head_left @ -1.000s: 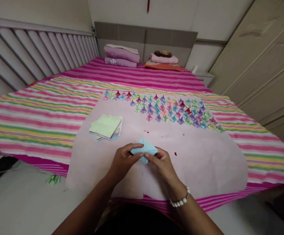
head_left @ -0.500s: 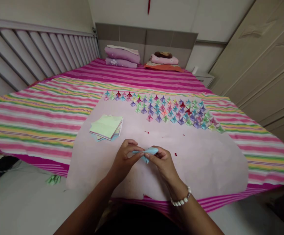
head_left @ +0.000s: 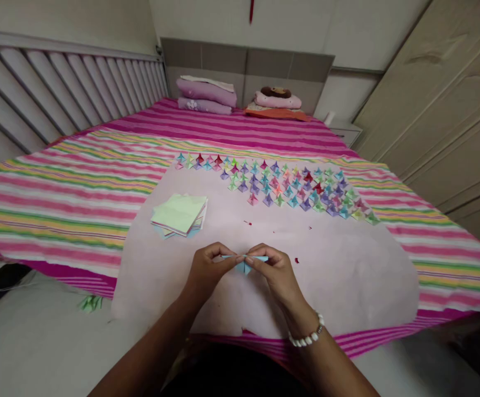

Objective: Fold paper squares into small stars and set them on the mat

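Note:
A light-blue folded paper piece [head_left: 243, 267] is held between both hands above the pale sheet [head_left: 339, 275]. My left hand [head_left: 215, 266] pinches its left side, thumb in front and fingers behind. On the right side my right hand [head_left: 273, 269] grips it the same way, and the two thumbs nearly meet at the middle. Part of the paper is hidden by the fingers. Beyond the left hand lies a stack of square paper [head_left: 179, 212], pale green on top. Farther back, many small folded paper shapes [head_left: 293, 187] in several colours stand in rows.
Small red scraps [head_left: 296, 260] lie on the sheet. It rests on a bed with a striped cover [head_left: 58, 193]. Folded purple bedding [head_left: 206, 95] and a pink pile [head_left: 278, 100] sit by the headboard [head_left: 223, 58]. A green paper bunch [head_left: 90, 303] is at the lower left.
Both hands have drawn level and become more symmetrical around the blue paper. Its right side has tilted, now showing as a thin edge. The left hand has lowered slightly.

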The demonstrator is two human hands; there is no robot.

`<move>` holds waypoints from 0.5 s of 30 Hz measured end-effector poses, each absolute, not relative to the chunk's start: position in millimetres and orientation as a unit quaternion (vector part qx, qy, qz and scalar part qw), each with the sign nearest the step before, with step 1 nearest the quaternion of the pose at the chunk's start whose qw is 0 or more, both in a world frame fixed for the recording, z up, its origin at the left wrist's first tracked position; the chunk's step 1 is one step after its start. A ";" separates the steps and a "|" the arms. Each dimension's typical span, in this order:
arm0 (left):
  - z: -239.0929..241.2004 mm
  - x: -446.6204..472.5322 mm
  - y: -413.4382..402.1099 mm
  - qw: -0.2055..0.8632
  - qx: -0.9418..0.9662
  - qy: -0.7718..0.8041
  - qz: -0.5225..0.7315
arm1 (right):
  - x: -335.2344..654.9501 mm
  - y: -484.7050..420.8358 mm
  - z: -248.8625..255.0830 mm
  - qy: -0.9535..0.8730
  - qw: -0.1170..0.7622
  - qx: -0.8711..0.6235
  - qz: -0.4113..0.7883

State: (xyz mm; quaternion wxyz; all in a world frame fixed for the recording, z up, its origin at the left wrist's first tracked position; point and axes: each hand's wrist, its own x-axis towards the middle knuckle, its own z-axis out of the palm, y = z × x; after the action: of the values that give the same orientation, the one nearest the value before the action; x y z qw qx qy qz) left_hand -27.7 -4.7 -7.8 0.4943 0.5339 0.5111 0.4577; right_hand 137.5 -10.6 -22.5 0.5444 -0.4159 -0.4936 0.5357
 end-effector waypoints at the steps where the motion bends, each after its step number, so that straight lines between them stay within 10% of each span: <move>1: -8.8 -27.1 -4.7 0.514 0.510 0.511 0.463 | 136.8 -10.3 -23.4 -0.485 0.548 -0.417 0.539; 15: -28.4 -2.3 -14.4 0.648 0.401 0.418 0.495 | 129.3 -10.5 -30.9 -0.383 0.613 -0.433 0.539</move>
State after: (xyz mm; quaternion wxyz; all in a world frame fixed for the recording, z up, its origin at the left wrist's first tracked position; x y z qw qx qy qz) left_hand -2.3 -14.4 -28.4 0.6478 0.4014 0.4179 0.4946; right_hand 129.3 -10.5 -30.9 0.6129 -0.4327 -0.3829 0.5390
